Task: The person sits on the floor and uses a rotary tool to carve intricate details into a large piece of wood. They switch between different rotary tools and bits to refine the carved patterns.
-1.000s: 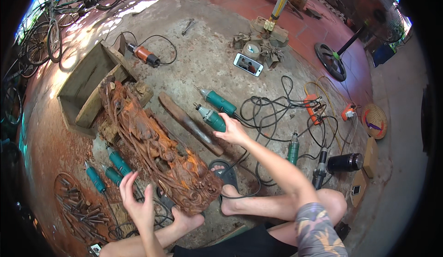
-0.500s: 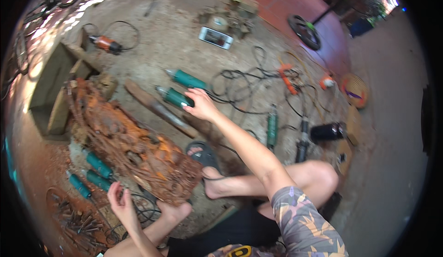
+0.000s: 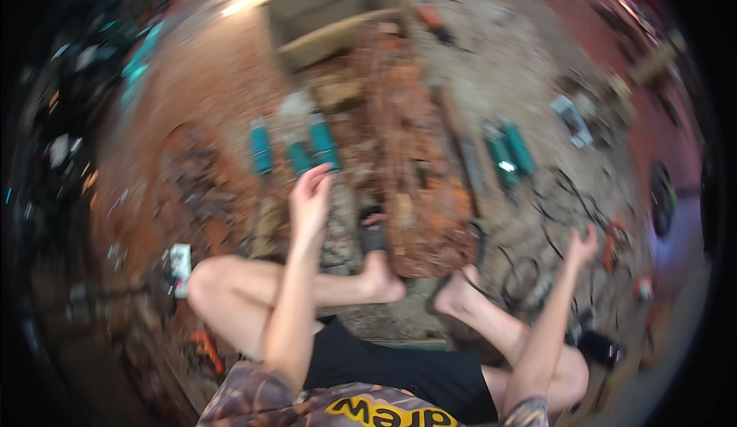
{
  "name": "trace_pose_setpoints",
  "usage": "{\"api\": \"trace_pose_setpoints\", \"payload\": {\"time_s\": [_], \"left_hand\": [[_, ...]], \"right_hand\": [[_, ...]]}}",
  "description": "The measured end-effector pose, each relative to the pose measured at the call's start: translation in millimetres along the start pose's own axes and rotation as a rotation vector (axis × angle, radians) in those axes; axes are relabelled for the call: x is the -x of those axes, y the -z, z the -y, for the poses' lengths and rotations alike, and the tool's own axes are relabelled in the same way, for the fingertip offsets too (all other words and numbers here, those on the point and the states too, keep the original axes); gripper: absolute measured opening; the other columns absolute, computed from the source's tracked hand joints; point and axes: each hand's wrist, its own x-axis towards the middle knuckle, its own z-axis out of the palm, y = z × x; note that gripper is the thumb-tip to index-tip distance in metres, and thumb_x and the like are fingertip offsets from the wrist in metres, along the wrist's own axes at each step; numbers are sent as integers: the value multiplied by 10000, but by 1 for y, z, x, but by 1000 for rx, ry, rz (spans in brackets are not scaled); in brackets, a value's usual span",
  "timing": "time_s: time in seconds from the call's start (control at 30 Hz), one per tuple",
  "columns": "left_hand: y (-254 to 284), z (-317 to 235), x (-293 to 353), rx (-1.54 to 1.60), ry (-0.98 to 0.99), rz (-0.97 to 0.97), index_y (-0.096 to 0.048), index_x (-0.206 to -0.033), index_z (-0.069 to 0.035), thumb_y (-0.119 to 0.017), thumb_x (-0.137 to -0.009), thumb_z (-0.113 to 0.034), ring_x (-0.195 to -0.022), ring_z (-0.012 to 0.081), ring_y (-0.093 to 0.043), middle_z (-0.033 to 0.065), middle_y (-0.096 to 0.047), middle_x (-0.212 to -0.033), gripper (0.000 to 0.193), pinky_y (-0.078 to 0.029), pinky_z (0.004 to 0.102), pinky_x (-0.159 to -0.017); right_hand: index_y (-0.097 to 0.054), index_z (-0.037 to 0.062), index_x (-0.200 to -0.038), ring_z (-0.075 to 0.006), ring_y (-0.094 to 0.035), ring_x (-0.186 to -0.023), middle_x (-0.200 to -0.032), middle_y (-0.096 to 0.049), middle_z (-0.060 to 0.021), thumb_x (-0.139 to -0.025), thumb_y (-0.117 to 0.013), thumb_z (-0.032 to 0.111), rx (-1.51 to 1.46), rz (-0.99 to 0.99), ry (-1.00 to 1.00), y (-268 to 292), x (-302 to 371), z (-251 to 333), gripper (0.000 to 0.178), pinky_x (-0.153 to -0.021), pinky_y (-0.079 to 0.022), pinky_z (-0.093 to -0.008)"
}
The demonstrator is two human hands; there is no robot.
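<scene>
A long carved block of reddish-brown wood (image 3: 426, 166) lies between my feet, its far end against a wooden box (image 3: 330, 32). Just left of it my left hand (image 3: 311, 201) hovers by the rear ends of several teal die grinders (image 3: 323, 143); its fingers look loosely bent and apart, with nothing visible in them, though the picture is blurred. Off to the right, my right hand (image 3: 582, 247) is raised above tangled black cords (image 3: 564, 197), fingers apart and nothing in them. Two more green die grinders (image 3: 507, 151) lie right of the wood.
Beside the block lies a dark wooden stick (image 3: 463, 151). A heap of metal bits (image 3: 196, 170) sits at the left. Farther right are a white phone (image 3: 572, 122) and a black cylinder (image 3: 600, 348). An orange tool (image 3: 434, 24) rests at the back.
The view has swung to the left. My right hand has come away from the green die grinder and drawn back toward my right knee. My left hand stays near the left die grinders.
</scene>
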Motion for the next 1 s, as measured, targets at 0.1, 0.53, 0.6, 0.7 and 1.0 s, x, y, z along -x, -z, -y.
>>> {"api": "trace_pose_setpoints", "payload": {"time_s": [0.1, 0.53, 0.6, 0.7, 1.0], "left_hand": [[8, 38, -55, -217, 134, -161, -665, -1323, -50, -708, -982, -203, -1110, 243, -674, 147, -708, -1198, 376, -513, 372, -998], [53, 111, -160, -1006, 353, -278, -508, -1423, -13, -734, -860, -582, -1346, 388, -540, 205, -544, -1446, 832, -449, 494, -1121], [50, 108, -164, -1022, 414, -256, -511, -1409, 3, -724, -847, -649, -1368, 387, -530, 208, -535, -1467, 886, -461, 501, -1114], [53, 98, -166, -1068, 299, -358, -595, -1281, 15, -688, -900, -635, -1313, 410, -526, 222, -569, -1357, 759, -481, 522, -1077], [183, 101, -218, -1001, 168, -219, -713, -1147, 6, -809, -833, -512, -1013, 352, -734, 190, -759, -1082, 613, -566, 451, -882]], "right_hand": [[-650, 62, -1380, -248, -524, -1361, -1474, -554, -109, -889, -801, 87, -82, 70, 135, -4, 1, 51, 514, -1137, -429, -412], [-624, 43, -1347, -207, -463, -1420, -1551, -496, -91, -950, -705, 73, -369, 475, 217, 81, 102, 206, 407, -1135, -373, -376], [-645, 42, -1310, -199, -484, -1387, -1537, -501, -85, -941, -712, 68, -341, 515, 182, 84, 125, 210, 377, -1108, -391, -366], [-653, 35, -1289, -196, -507, -1355, -1525, -508, -97, -938, -715, 63, -306, 570, 132, 87, 151, 212, 358, -1073, -412, -357], [-740, 67, -1173, -201, -653, -1171, -1278, -706, -86, -842, -798, 49, -225, 633, 128, 93, 185, 209, 337, -931, -530, -328]]}}
